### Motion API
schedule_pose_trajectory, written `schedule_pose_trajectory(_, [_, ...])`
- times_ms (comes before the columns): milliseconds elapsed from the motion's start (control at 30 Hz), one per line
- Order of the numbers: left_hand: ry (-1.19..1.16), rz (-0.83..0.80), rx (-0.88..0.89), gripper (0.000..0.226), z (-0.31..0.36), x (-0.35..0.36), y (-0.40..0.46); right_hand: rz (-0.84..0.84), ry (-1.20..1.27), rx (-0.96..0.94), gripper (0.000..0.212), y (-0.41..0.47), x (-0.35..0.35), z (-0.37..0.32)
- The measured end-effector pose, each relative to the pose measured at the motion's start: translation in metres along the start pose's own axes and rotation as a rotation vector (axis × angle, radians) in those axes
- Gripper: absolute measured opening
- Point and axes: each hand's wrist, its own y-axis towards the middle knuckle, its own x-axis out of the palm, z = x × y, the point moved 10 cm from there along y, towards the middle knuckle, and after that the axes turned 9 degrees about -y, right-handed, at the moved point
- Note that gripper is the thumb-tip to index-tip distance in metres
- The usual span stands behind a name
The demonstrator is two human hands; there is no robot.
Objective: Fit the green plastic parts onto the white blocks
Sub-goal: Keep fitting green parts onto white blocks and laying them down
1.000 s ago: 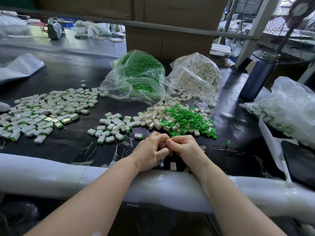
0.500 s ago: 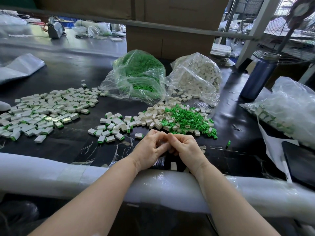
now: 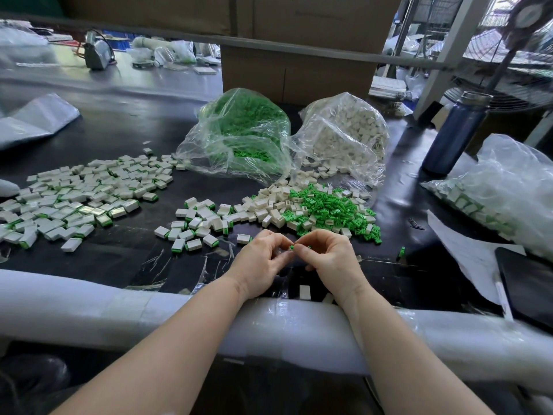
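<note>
Pinching a green part between the curled fingertips of my left hand and right hand, I am holding it just above the desk, near the pile of white blocks.

Green parts piled w/ loose white blocks mid-table.

my left hand and right hand meet fingertip to fingertip over the black table, pinching a small green part between them, just before the loose green pile.
</note>
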Motion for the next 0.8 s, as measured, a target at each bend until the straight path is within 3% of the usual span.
schedule_pose_trajectory(333, [-0.053, -0.037, -0.022, 0.008, 0.001, 0.003, -0.002, 0.036, -0.154, 0.017, 0.019, 0.001, -0.001, 0.003])
schedule_pose_trajectory(533, [-0.158, 0.174, -0.061, 0.011, -0.003, -0.018, -0.002, 0.268, -0.336, 0.017, 0.017, -0.001, -0.028, 0.002])
schedule_pose_trajectory(800, [0.020, 0.457, -0.098, 0.018, -0.008, -0.049, -0.011, 0.313, -0.389, 0.142, 0.013, -0.002, -0.038, 0.015])
